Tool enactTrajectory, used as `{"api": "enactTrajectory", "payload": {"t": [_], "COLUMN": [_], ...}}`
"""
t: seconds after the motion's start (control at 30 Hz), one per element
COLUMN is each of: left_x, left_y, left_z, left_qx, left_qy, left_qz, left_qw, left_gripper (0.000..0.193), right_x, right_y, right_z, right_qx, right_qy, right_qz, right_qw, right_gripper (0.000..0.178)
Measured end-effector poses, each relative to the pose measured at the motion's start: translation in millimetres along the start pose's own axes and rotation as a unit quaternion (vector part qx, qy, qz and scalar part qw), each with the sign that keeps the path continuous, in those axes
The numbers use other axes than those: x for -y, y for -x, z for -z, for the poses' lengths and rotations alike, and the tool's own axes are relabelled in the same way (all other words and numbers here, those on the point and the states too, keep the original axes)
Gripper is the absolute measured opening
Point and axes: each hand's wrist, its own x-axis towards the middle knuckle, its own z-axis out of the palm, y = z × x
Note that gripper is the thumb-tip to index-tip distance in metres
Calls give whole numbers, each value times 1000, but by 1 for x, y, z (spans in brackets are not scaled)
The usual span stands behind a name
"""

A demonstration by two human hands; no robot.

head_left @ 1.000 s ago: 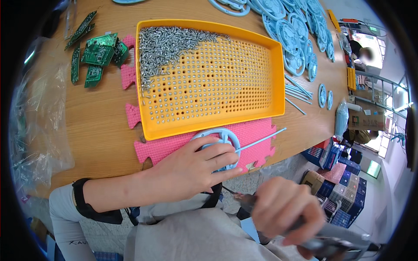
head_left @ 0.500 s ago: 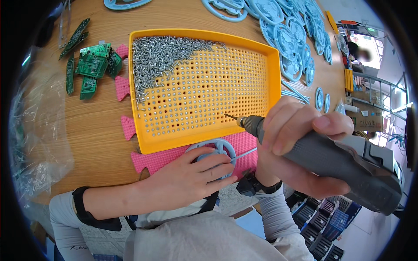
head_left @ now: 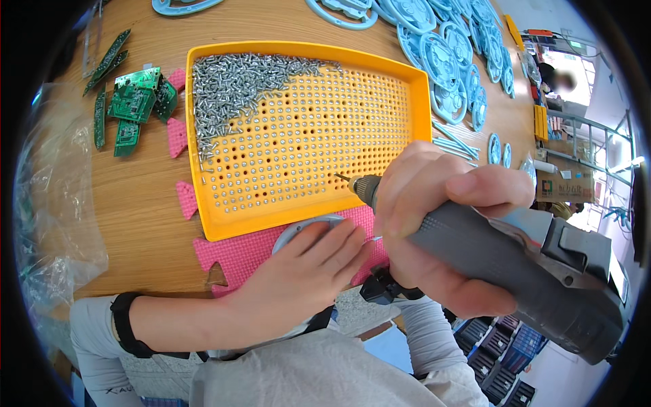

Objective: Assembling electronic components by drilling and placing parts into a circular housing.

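Observation:
My right hand (head_left: 441, 224) is wrapped round a dark grey electric screwdriver (head_left: 502, 264), whose thin bit (head_left: 342, 176) points left over the yellow screw tray (head_left: 312, 214). The bit's tip lies over the tray's holes near the front right; whether it touches a screw I cannot tell. Many tray holes hold upright screws, and loose silver screws (head_left: 237, 85) are heaped at the far left. My left hand (head_left: 298, 271) lies with fingers stretched over a light blue round plastic part (head_left: 288, 236) on the pink foam mat (head_left: 247, 261). Most of that part is hidden under the hand.
Green circuit boards (head_left: 132, 98) lie left of the tray, near a clear plastic bag (head_left: 64, 203). Many blue plastic parts (head_left: 444, 61) are piled at the far right. Several pale blue rods (head_left: 458, 142) rest beside the tray's right edge.
My left hand has turned and covers more of the blue part. The screwdriver has come a little left and nearer. The tray and table appear shifted slightly left in view.

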Motion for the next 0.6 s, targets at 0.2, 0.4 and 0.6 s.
{"api": "enactTrajectory", "payload": {"t": [0.2,0.4,0.6], "left_x": [-11,-13,-12], "left_y": [-11,-11,-11], "left_z": [-9,-14,-16], "left_qx": [47,29,36], "left_qy": [-88,-107,-98], "left_qz": [29,69,64], "left_qw": [995,991,992], "left_gripper": [46,39,41], "right_x": [0,23,52], "right_y": [0,-3,6], "right_z": [5,7,5], "right_qx": [-17,-87,-143], "right_qy": [-18,-27,-36], "right_qz": [1,-26,-52], "right_qw": [1000,996,988], "right_gripper": [80,75,70]}}
